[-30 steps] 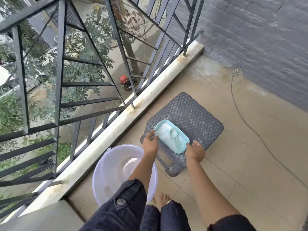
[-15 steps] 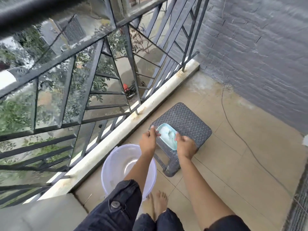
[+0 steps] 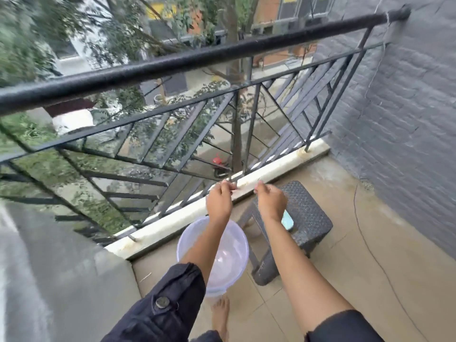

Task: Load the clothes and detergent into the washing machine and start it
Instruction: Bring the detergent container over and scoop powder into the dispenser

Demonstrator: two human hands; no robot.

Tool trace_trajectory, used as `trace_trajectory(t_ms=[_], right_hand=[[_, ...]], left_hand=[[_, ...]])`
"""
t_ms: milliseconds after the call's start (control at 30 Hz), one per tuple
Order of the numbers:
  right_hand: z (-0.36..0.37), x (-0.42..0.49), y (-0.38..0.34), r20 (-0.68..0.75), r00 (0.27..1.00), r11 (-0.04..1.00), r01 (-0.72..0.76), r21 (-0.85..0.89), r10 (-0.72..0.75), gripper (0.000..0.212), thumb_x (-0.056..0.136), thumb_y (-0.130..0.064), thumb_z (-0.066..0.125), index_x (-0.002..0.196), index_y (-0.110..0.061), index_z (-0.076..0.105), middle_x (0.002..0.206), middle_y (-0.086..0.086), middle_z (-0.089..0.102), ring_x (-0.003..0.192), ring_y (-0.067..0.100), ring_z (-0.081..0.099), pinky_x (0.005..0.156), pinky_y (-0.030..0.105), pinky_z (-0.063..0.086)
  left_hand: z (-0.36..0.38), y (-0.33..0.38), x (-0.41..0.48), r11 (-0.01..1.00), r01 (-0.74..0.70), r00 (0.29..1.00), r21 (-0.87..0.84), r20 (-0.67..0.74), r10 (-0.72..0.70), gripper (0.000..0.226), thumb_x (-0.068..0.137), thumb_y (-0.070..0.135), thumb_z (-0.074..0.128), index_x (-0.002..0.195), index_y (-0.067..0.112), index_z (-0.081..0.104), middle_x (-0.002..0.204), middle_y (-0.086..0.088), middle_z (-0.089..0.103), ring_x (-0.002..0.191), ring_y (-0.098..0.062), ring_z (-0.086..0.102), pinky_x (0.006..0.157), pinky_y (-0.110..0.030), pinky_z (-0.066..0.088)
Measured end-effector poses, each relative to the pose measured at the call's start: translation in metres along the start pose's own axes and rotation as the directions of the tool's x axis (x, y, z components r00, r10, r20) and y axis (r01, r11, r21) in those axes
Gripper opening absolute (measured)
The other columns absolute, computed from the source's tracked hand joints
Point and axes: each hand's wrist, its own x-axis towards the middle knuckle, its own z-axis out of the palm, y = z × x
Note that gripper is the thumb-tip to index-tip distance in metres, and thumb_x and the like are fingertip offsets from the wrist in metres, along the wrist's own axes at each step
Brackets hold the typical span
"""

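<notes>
Both grips narrow, fingers curled: left hand [image 3: 218, 199] and right hand [image 3: 271, 201] sit just above the stool [image 3: 308, 213]. Can't tell what they pinch. Detergent tray [image 3: 287, 220] shows under the right wrist. Looks like the detergent-fetch step. Washer isn't in view. Next: carry the tray level.

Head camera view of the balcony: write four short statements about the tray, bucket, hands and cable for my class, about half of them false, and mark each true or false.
1. The teal tray lies on the woven stool. True.
2. The bucket stands on top of the stool. False: it stands on the floor beside the stool.
3. The left hand and right hand grip the railing's top bar. False: both are held low, near the stool, well below that bar.
4. A thin cable lies on the floor tiles. True.
</notes>
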Motion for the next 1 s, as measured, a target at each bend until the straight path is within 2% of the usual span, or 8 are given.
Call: trace_trajectory(t_ms=[267, 333, 433, 533, 633, 767, 900, 1000], right_hand=[[0.037, -0.111, -0.035, 0.175, 0.957, 0.972, 0.235, 0.0, -0.231, 0.034, 0.093, -0.032, 0.052, 0.09, -0.009, 0.077, 0.091, 0.018, 0.074, 0.094, 0.035, 0.064, 0.074, 0.032, 0.041], [0.045, -0.141, -0.044, 0.227, 0.933, 0.959, 0.284, 0.013, -0.28, 0.034, 0.094, -0.031, 0.051, 0.091, -0.008, 0.076, 0.092, 0.018, 0.074, 0.094, 0.033, 0.064, 0.072, 0.031, 0.037], [0.061, -0.188, -0.057, 0.293, 0.889, 0.935, 0.347, 0.074, -0.353, 0.036, 0.094, -0.029, 0.051, 0.086, -0.004, 0.075, 0.088, 0.02, 0.073, 0.087, 0.033, 0.065, 0.068, 0.031, 0.041], [0.075, -0.232, -0.07, 0.351, 0.856, 0.925, 0.357, 0.13, -0.38, 0.039, 0.093, -0.029, 0.053, 0.081, 0.002, 0.073, 0.081, 0.022, 0.071, 0.08, 0.034, 0.063, 0.062, 0.032, 0.037], [0.09, -0.27, -0.083, 0.391, 0.838, 0.925, 0.346, 0.159, -0.381, 0.04, 0.092, -0.032, 0.053, 0.079, 0.001, 0.072, 0.077, 0.019, 0.071, 0.069, 0.027, 0.06, 0.058, 0.028, 0.035], [0.119, -0.321, -0.097, 0.425, 0.812, 0.917, 0.355, 0.183, -0.399, 0.036, 0.091, -0.033, 0.054, 0.08, -0.005, 0.074, 0.077, 0.012, 0.072, 0.069, 0.021, 0.059, 0.054, 0.024, 0.036], [0.154, -0.368, -0.111, 0.444, 0.798, 0.913, 0.356, 0.198, -0.408, 0.03, 0.09, -0.031, 0.056, 0.083, -0.008, 0.074, 0.073, 0.007, 0.068, 0.069, 0.018, 0.057, 0.054, 0.022, 0.034], [0.188, -0.405, -0.122, 0.458, 0.797, 0.919, 0.347, 0.188, -0.394, 0.027, 0.087, -0.029, 0.057, 0.083, -0.007, 0.074, 0.071, 0.009, 0.066, 0.07, 0.024, 0.058, 0.06, 0.027, 0.04]], left_hand=[[-0.122, -0.008, -0.071, 0.996, 0.007, 0.957, -0.092, -0.287, -0.033, 0.045, 0.099, 0.027, 0.034, 0.084, 0.014, 0.074, 0.092, -0.008, 0.074, 0.092, -0.026, 0.066, 0.091, -0.038, 0.049], [-0.153, -0.015, -0.086, 0.995, 0.011, 0.936, -0.104, -0.348, -0.047, 0.044, 0.099, 0.028, 0.034, 0.084, 0.016, 0.074, 0.092, -0.006, 0.074, 0.092, -0.025, 0.067, 0.092, -0.038, 0.049], [-0.202, -0.022, -0.108, 0.991, 0.018, 0.895, -0.131, -0.44, -0.074, 0.04, 0.095, 0.03, 0.037, 0.075, 0.025, 0.071, 0.09, -0.003, 0.074, 0.092, -0.023, 0.067, 0.091, -0.041, 0.051], [-0.245, -0.028, -0.129, 0.979, 0.0, 0.85, -0.202, -0.516, -0.107, 0.037, 0.094, 0.027, 0.039, 0.069, 0.03, 0.065, 0.082, 0.002, 0.072, 0.09, -0.023, 0.068, 0.089, -0.044, 0.052], [-0.283, -0.034, -0.149, 0.96, -0.047, 0.827, -0.277, -0.55, -0.119, 0.031, 0.095, 0.026, 0.038, 0.08, 0.021, 0.065, 0.083, 0.0, 0.07, 0.089, -0.024, 0.068, 0.088, -0.047, 0.052], [-0.337, -0.048, -0.171, 0.94, -0.081, 0.758, -0.331, -0.633, -0.157, 0.024, 0.097, 0.022, 0.038, 0.093, 0.016, 0.06, 0.085, -0.001, 0.068, 0.094, -0.025, 0.068, 0.092, -0.036, 0.05], [-0.396, -0.068, -0.183, 0.943, -0.077, 0.734, -0.324, -0.659, -0.166, 0.023, 0.097, 0.024, 0.037, 0.097, 0.016, 0.058, 0.094, -0.008, 0.073, 0.092, -0.025, 0.069, 0.096, -0.04, 0.047], [-0.447, -0.085, -0.189, 0.947, -0.054, 0.697, -0.317, -0.691, -0.192, 0.025, 0.097, 0.025, 0.04, 0.101, 0.011, 0.061, 0.097, -0.007, 0.073, 0.092, -0.021, 0.066, 0.091, -0.03, 0.045]])
